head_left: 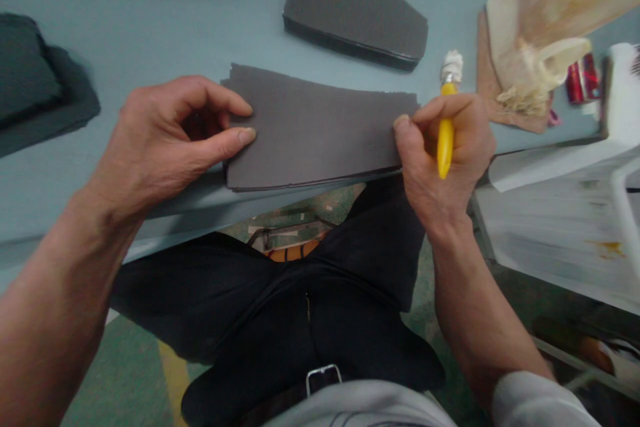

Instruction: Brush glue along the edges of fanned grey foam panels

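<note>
A stack of thin dark grey trapezoid sheets (320, 130) lies at the table's front edge, its left side a little uneven. My left hand (167, 133) holds the stack's left end, with thumb and forefinger on the top and the other fingers curled out of sight beside it. At the right end, my right hand (447, 153) pinches the edge between thumb and forefinger. That same hand also carries a brush with a yellow handle (445, 143), tucked between the fingers, its whitish bristle end pointing away from me. A second stack of dark grey sheets (355, 7) lies just beyond.
Dark pieces (40, 80) are piled at the left on the blue-grey table (165, 27). On the right stands a stained cream container (555, 0) on a brown board (485, 73), near a red shiny object (583, 80). A white bin (565, 227) sits below the table's right side.
</note>
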Demonstrator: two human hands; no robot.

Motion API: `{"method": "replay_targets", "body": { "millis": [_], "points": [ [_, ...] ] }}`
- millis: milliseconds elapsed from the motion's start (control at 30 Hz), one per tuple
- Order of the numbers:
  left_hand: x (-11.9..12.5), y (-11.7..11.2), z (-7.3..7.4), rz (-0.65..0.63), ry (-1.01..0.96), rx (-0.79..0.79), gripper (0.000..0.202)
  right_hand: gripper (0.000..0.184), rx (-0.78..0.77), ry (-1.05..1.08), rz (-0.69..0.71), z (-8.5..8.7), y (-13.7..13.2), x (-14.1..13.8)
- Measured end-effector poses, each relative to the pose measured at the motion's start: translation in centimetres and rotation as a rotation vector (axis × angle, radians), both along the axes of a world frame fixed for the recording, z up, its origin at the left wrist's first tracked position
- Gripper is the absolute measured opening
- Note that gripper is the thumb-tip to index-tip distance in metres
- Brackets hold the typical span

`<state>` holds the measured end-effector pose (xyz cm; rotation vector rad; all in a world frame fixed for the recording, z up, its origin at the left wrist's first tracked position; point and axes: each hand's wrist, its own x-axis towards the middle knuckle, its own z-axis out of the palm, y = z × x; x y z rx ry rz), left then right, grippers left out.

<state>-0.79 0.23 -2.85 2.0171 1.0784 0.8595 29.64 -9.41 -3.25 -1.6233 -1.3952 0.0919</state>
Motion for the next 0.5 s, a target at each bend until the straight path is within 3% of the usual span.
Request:
{"method": "replay_targets", "body": {
  "millis": [500],
  "points": [
    [0.2, -0.27, -0.06, 0.02, 0.004, 0.0, 0.026, 0.018, -0.017, 0.011, 0.015, -0.23, -0.1, 0.26]
  ]
}}
